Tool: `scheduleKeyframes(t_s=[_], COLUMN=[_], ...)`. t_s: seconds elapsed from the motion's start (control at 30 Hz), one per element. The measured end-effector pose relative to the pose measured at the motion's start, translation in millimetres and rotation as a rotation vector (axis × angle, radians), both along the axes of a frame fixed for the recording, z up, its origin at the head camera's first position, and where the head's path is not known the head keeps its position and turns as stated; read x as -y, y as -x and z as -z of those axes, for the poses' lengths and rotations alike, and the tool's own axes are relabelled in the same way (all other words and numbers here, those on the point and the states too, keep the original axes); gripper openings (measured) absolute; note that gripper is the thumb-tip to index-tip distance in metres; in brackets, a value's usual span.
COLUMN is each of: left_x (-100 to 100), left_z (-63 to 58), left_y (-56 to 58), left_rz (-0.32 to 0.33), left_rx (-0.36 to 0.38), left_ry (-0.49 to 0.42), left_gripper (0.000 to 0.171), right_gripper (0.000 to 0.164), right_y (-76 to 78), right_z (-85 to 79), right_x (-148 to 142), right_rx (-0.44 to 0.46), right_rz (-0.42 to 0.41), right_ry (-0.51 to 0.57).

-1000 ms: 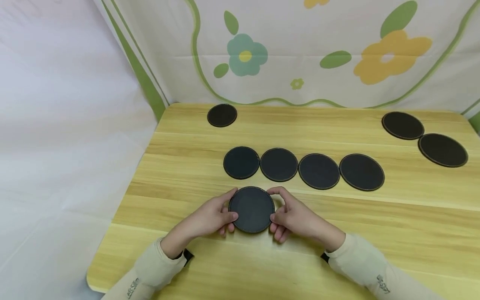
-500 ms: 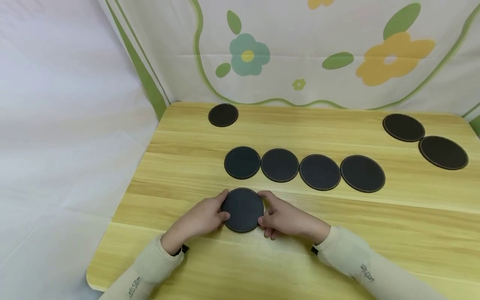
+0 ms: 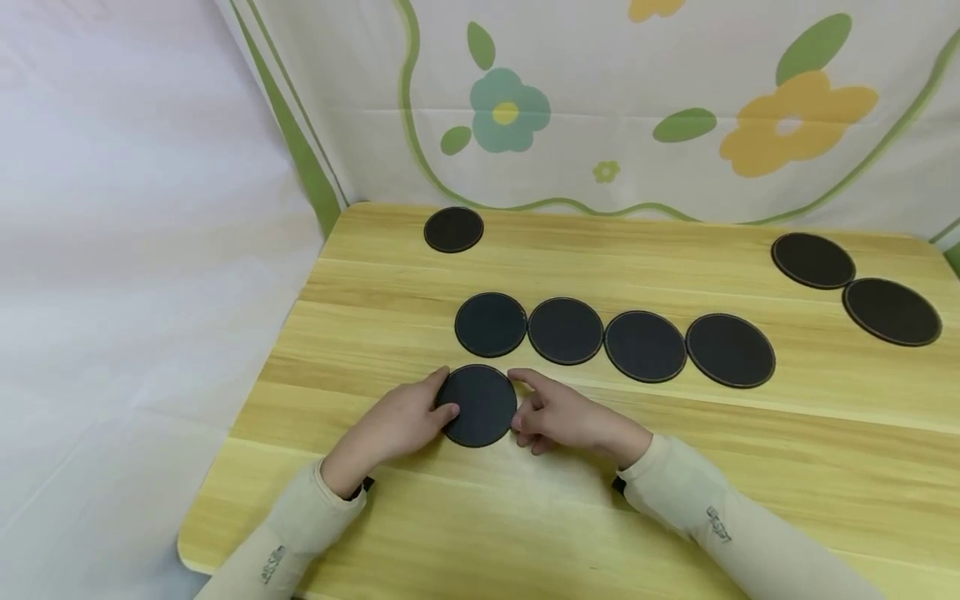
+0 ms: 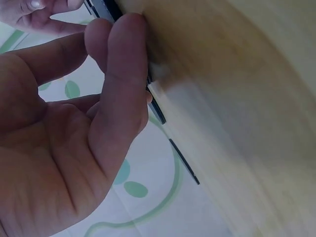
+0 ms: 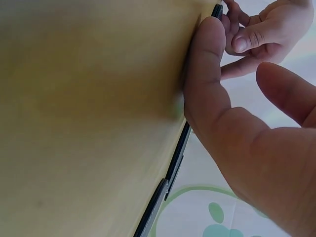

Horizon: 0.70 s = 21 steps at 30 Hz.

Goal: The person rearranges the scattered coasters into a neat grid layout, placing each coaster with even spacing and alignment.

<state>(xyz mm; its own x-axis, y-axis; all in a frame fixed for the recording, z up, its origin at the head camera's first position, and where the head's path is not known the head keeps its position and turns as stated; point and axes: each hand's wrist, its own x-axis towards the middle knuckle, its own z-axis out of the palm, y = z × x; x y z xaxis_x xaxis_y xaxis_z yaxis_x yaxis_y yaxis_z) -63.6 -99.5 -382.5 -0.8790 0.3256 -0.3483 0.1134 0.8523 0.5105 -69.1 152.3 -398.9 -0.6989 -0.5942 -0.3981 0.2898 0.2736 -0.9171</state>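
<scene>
A round black coaster (image 3: 480,406) with a stitched rim lies at the near middle of the wooden table. My left hand (image 3: 393,425) holds its left side, thumb on top and fingers at the edge. My right hand (image 3: 566,412) is at the opposite side, index fingertip by the upper right rim. In the right wrist view, the right thumb (image 5: 286,94) stands away from the fingers. Just beyond, several more coasters form a touching row, from the leftmost coaster (image 3: 491,325) to the rightmost coaster (image 3: 730,350). The held coaster's underside is hidden.
One coaster (image 3: 453,230) lies alone at the back left. Two touching coasters, an upper coaster (image 3: 813,260) and a lower coaster (image 3: 891,312), lie at the back right. A flowered cloth (image 3: 577,92) hangs behind the table (image 3: 600,533).
Both hands and the coaster have moved left, then slightly away toward the row. The right thumb has come off the coaster's top. The other coasters stay in place as the view shifts slightly.
</scene>
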Motion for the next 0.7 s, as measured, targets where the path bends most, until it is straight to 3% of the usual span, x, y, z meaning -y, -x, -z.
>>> scheduleKeyframes(t_s=[0.5, 0.7], left_x=[-8, -8], left_z=[0.3, -6.2], left_y=[3.7, 3.5], left_rz=[0.021, 0.040], left_rx=[-0.043, -0.066], left_ry=[0.028, 0.080], left_gripper=[0.062, 0.062], right_gripper=[0.068, 0.065], right_y=[7.8, 8.6], right_z=[-2.7, -10.0], right_x=[1, -2], right_rx=[-0.044, -0.106], right_rz=[0.031, 0.018], right_ry=[-0.058, -0.075])
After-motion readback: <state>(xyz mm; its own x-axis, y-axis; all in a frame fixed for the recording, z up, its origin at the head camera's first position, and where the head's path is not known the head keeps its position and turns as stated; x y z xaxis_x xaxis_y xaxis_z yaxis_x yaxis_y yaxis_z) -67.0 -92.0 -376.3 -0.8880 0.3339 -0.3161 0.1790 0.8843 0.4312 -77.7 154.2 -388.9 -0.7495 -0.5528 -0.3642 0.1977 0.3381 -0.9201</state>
